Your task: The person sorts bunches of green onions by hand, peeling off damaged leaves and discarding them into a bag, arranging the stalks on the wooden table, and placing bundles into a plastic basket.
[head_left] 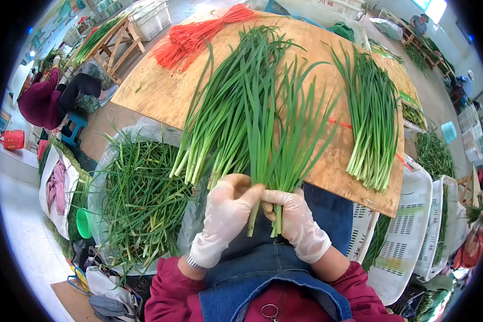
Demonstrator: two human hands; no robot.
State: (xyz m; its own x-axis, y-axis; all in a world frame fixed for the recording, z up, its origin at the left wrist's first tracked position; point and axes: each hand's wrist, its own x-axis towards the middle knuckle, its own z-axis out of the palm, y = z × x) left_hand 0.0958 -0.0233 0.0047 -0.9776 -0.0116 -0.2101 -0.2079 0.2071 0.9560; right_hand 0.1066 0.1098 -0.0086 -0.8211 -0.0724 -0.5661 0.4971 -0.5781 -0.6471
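Note:
Both hands wear thin whitish gloves and meet at the near edge of the wooden board. My left hand (226, 209) is closed on a few green stalks (260, 145), whose cut ends show below the fingers. Beside it, my right hand (294, 217) grips a small bunch of green stalks (295, 145) near the base, leaves fanning up over the board. A large loose pile of green stalks (231, 102) lies just beyond my left hand. Farther right rests a separate bundle (371, 118), with a red strip (340, 123) beside it.
Red strips (196, 37) lie at the far end of the wooden board (158, 88). A plastic-lined container of loose greens (142, 198) stands left, near a green cup (83, 223). White crates (402, 241) stand right. A seated person (40, 102) is at far left, others farther off.

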